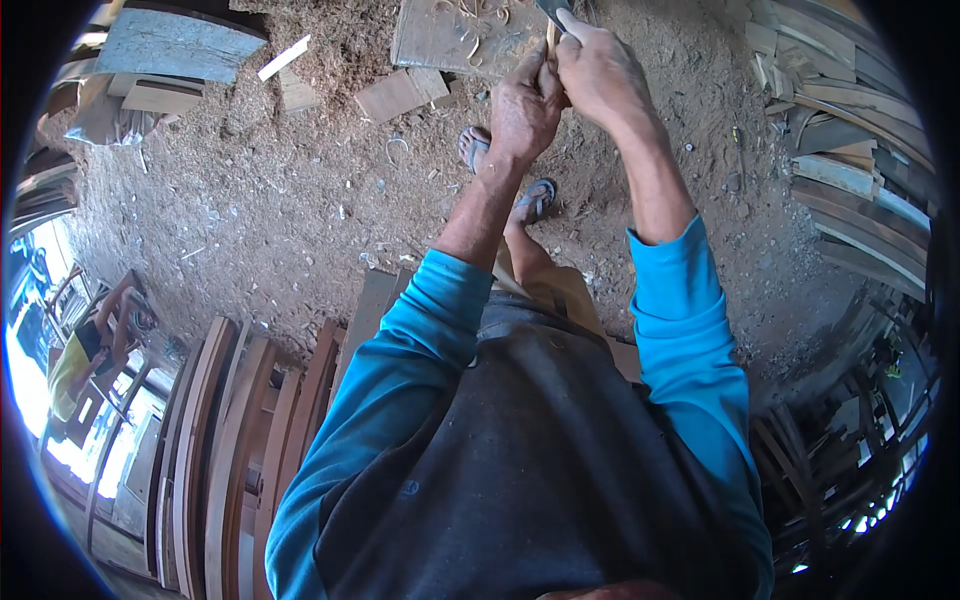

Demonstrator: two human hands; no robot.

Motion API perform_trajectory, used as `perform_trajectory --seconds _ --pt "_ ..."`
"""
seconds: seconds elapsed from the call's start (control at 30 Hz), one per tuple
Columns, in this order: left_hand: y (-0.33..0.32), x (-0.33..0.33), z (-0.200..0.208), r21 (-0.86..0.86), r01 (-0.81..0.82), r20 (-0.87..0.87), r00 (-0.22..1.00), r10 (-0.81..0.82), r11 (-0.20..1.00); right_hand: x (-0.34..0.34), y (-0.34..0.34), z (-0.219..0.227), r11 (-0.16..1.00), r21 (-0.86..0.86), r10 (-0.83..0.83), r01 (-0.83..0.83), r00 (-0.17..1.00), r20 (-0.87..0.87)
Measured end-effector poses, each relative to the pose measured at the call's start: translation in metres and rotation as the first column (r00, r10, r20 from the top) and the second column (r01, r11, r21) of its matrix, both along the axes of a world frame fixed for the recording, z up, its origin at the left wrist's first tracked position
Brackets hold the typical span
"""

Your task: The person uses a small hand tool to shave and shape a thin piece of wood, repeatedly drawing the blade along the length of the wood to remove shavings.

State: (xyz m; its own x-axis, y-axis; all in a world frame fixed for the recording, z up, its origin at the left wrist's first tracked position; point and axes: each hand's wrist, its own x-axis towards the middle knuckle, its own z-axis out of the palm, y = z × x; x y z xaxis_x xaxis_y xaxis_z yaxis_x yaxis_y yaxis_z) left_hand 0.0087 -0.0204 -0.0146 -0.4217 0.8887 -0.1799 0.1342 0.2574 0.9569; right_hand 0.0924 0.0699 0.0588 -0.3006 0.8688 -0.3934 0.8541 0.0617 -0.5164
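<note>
Both of my hands are close together at the top of the view, arms stretched forward. My left hand (527,112) is closed around a thin light wooden stick (551,38), its upper part showing between the two hands. Against it, my right hand (603,78) is closed on a dark flat-bladed tool (552,10), with a finger laid along it; its kind cannot be made out, since the frame's edge cuts it off. Beneath the hands lies a flat wooden board (425,38), with curled wood shavings (476,34) scattered over it.
Wood offcuts (392,94) lie left of the board on the dusty floor. Long planks (225,440) stand stacked behind me at left, and more timber (860,200) is piled at right. A grey-blue panel (175,45) rests at far left. Another person (100,345) is at the left edge.
</note>
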Motion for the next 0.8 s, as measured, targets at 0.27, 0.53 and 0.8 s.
perform_trajectory --seconds 0.27,0.53,0.8 --pt "0.0 -0.001 -0.014 -0.031 -0.018 0.116 0.993 0.021 0.999 0.023 -0.057 0.02 0.991 -0.111 -0.079 0.07 0.994 -0.081" --pt "0.001 -0.004 -0.007 0.006 0.013 0.051 0.999 -0.013 1.0 0.01 -0.051 0.001 0.997 -0.041 -0.065 0.063 0.996 -0.063" --pt "0.002 -0.003 -0.007 0.019 0.007 0.166 0.986 -0.01 1.0 -0.002 -0.006 -0.008 0.999 0.003 -0.043 0.043 0.999 -0.008"
